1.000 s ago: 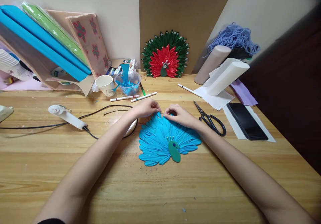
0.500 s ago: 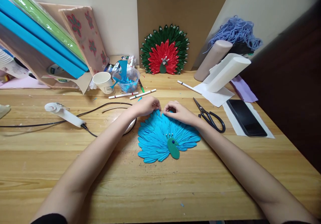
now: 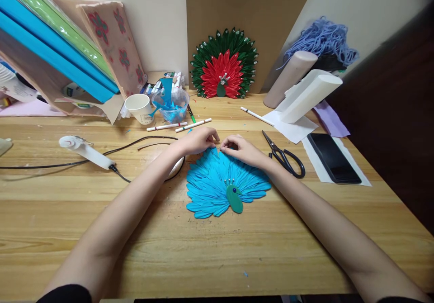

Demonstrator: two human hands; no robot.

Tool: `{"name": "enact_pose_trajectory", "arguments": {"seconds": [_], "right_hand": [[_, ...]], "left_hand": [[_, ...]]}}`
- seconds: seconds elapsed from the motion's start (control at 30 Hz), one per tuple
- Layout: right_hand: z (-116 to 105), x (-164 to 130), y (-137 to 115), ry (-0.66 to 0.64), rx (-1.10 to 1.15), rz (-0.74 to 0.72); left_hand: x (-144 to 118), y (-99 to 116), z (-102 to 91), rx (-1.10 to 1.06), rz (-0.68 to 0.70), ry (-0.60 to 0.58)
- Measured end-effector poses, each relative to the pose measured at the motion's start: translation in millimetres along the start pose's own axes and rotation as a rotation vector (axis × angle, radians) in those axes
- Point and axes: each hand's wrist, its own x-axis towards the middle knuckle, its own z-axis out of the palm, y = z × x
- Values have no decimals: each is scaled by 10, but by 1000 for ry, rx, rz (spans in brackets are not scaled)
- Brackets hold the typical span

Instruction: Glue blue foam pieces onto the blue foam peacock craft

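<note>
A blue paper peacock (image 3: 210,185) with layered crepe feathers lies flat on the table. Its green body (image 3: 233,199) has a blue bead eye and a small pearl crest. At the far edge of the fan, my left hand (image 3: 202,140) has its curled fingers closed on a feather tip. Just to the right, my right hand (image 3: 241,150) pinches another feather tip between thumb and index finger. A narrow gap separates the two sets of fingertips.
Black scissors (image 3: 283,156) and a phone (image 3: 334,158) lie at right. A white glue gun (image 3: 88,153) with its cord is at left. Behind stand a paper cup (image 3: 139,108), a tub of blue scraps (image 3: 171,106), a red-green peacock (image 3: 224,65) and paper rolls (image 3: 310,97).
My left hand's index finger has lifted and spread slightly from the thumb. My right hand keeps nearly the same pinch. The peacock stays in place; the camera view has tilted slightly.
</note>
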Motion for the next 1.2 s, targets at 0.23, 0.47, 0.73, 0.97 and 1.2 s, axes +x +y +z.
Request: {"name": "enact_pose_trajectory", "arguments": {"seconds": [0.23,0.47,0.73,0.97,1.2], "right_hand": [[7,3,34,4,-16,7],[-15,-22,-13,-21,-98,-53],[-16,-21,-29,-42,-127,-42],[-59,-34,-9,-105,-103,-69],[-76,-46,40,-149,-80,-121]], "left_hand": [[-5,8,16,9,27,-24],[-20,34,5,-4,12,-41],[10,-34,65,-88,25,-25],[25,-77,91,-139,36,-11],[26,-64,90,-146,26,-22]]}}
